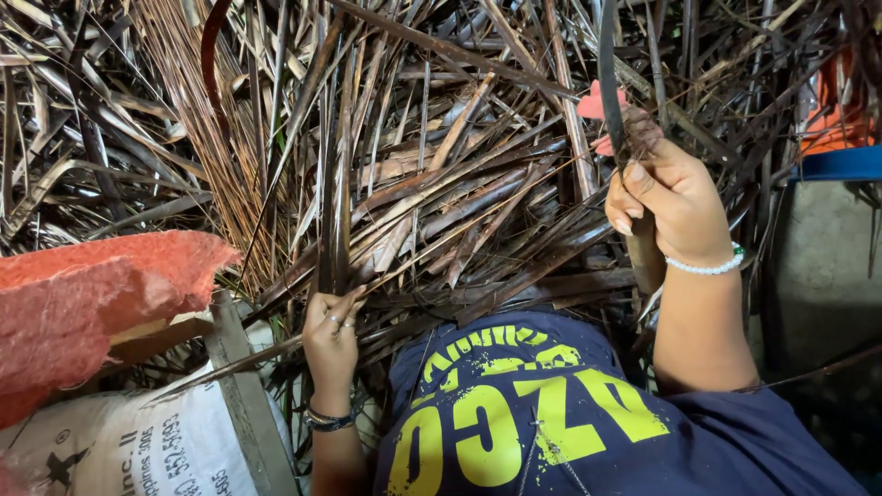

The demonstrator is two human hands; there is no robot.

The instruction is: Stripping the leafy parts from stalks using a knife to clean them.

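Observation:
A big heap of dry brown palm leaf strips (441, 156) fills the view in front of me. My left hand (331, 335), with rings and a dark wristband, pinches the lower ends of a few upright strips (335, 211) between thumb and fingers. My right hand (675, 207), with a white bead bracelet, is closed around the brown handle of a knife (640, 250). Its thin dark blade (608, 73) points up and away, against a strip. A bundle of fine bare midribs (197, 101) lies at the upper left of the heap.
A red fuzzy cloth (92, 294) lies at the left over a wooden frame (243, 386), with a white printed sack (119, 450) beneath. A blue and orange object (841, 138) stands at the right edge above a grey wall. My dark blue shirt with yellow print fills the bottom.

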